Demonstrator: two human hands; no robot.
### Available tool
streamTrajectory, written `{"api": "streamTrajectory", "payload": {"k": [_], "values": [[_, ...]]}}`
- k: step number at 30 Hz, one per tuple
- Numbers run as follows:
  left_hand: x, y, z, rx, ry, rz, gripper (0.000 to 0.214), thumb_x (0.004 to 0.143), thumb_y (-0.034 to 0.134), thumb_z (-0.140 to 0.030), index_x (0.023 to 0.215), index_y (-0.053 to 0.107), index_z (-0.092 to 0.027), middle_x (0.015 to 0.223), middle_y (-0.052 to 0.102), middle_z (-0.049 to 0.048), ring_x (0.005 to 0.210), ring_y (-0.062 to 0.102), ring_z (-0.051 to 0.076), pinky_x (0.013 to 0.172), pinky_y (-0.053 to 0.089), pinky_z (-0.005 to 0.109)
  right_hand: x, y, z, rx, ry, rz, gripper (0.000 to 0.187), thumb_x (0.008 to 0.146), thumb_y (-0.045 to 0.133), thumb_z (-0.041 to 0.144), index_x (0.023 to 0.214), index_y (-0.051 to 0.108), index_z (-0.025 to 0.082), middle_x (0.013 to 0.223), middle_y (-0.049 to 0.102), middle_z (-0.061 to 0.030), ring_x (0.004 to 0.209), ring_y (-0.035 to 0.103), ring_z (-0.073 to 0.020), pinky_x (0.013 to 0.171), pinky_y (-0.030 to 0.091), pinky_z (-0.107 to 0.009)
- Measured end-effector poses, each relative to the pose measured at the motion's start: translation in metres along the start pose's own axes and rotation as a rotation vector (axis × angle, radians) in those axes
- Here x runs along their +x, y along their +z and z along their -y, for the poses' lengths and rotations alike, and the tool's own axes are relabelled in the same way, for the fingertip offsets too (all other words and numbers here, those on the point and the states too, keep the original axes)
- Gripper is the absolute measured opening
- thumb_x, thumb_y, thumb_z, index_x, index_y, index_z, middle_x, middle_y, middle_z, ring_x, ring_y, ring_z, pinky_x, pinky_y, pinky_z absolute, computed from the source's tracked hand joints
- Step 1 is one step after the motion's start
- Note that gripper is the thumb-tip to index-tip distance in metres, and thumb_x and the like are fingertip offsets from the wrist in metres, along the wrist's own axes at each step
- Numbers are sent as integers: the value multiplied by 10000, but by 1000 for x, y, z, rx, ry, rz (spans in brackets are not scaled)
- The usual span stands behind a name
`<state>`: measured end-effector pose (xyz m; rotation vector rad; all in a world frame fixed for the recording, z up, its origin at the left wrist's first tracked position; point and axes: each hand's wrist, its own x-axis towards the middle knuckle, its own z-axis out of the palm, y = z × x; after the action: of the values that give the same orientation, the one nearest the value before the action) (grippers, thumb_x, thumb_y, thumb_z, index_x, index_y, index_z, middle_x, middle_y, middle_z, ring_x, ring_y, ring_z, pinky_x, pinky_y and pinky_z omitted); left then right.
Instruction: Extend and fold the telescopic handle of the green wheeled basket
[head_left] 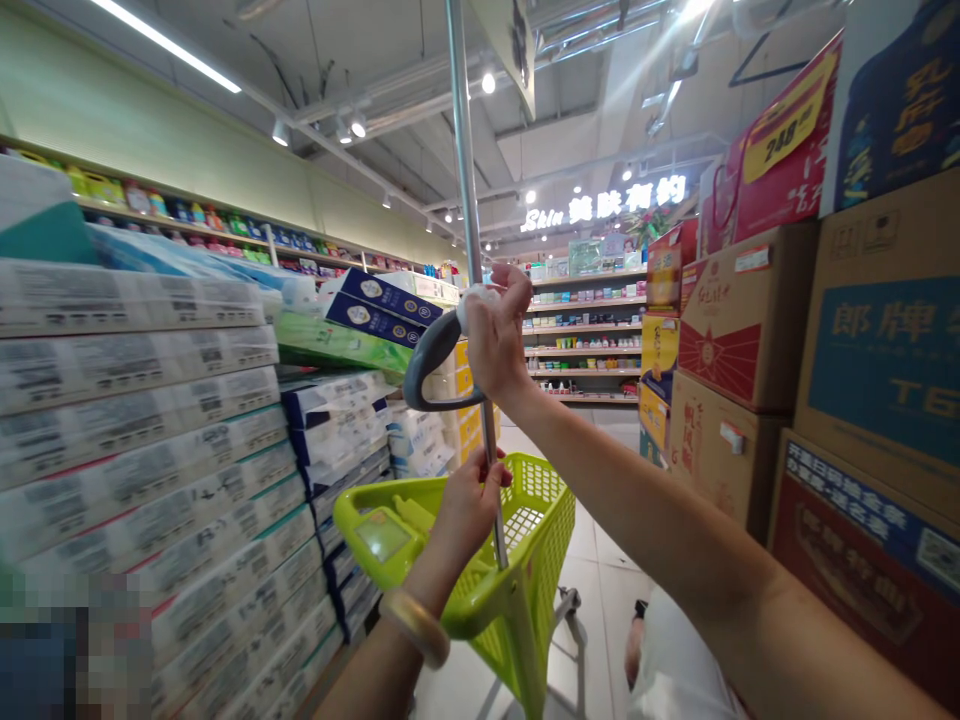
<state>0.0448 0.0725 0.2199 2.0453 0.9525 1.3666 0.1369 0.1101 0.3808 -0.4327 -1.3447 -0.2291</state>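
The right hand (496, 335) is closed in a firm grip high on the metal pole (463, 160), fingers curled around the white-wrapped end of a grey loop handle (421, 372). Whether that loop is fixed to the pole cannot be told from here. The left hand (466, 505), a gold bangle (415, 627) at its wrist, is closed around the pole lower down, just above the lime-green wheeled shopping basket (536, 500). Neither hand holds any goods. Much of the basket's inside is hidden by the left hand and the angle, so what it carries cannot be told, and nothing shows how much shopping is done or left.

On the left, wrapped packs of toilet paper (150, 450) stand in a high stack beside the basket. On the right, printed cardboard cartons (885, 330) rise in a wall along the tiled aisle floor (600, 590). Farther off, stocked shelves (585, 330) stand beneath an illuminated sign (604, 205).
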Motion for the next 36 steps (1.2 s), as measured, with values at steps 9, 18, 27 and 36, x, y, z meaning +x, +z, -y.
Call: {"api": "streamTrajectory", "payload": {"k": [9,18,27,36], "values": [[-5,-3,-2,0,3,-20,199,861,482,-361,949,561,-202,687,675,4,648,634,159,670,478,289,0,-9,33,-160,-343,189,193,974,411,232,1137,516,226,1160,468,-97,1220,464,-232,1053,433,-478],[-6,-1,1,-30,-22,-35,204,855,498,-378,943,561,-205,671,657,-1,635,626,156,655,482,283,-3,-10,81,-211,-676,772,206,989,399,156,1058,592,179,1006,582,-49,947,562,-150,887,459,-325],[-8,-2,0,-71,-30,-33,225,843,516,-410,926,555,-205,679,651,0,645,629,156,650,481,280,22,-10,74,-343,-608,763,233,922,413,97,1052,593,166,986,652,-35,890,565,-140,810,401,-271],[-9,-2,-2,-43,-26,-33,206,852,489,-393,906,548,-203,686,638,2,653,618,153,654,466,274,-9,-11,88,-418,-1009,941,208,959,430,156,882,609,229,881,599,-2,908,550,-151,847,410,-322]]}}
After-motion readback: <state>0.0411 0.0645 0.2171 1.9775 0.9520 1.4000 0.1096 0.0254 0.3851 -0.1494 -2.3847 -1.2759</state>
